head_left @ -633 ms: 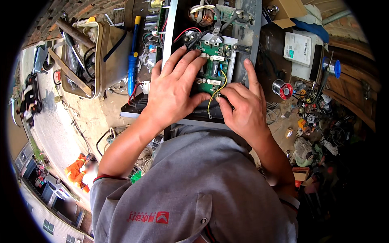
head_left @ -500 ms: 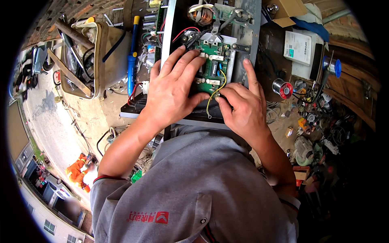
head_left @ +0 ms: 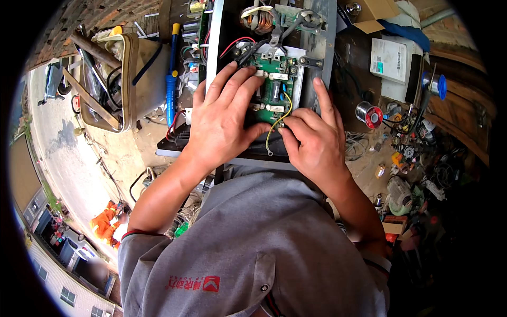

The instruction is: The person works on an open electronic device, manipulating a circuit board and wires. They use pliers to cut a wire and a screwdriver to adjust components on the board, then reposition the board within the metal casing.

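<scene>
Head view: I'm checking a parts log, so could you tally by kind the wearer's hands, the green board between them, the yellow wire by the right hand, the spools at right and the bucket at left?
Left hand and right hand: 2
Green board: 1
Yellow wire: 1
Red-ended spool and blue-ended spool: 2
Bucket: 1
Total: 7

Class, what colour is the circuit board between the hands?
The circuit board is green; the head view shows it best.

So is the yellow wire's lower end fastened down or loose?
Loose, it seems: the yellow wire ends in a ring terminal with no fastening visible through it.
</scene>
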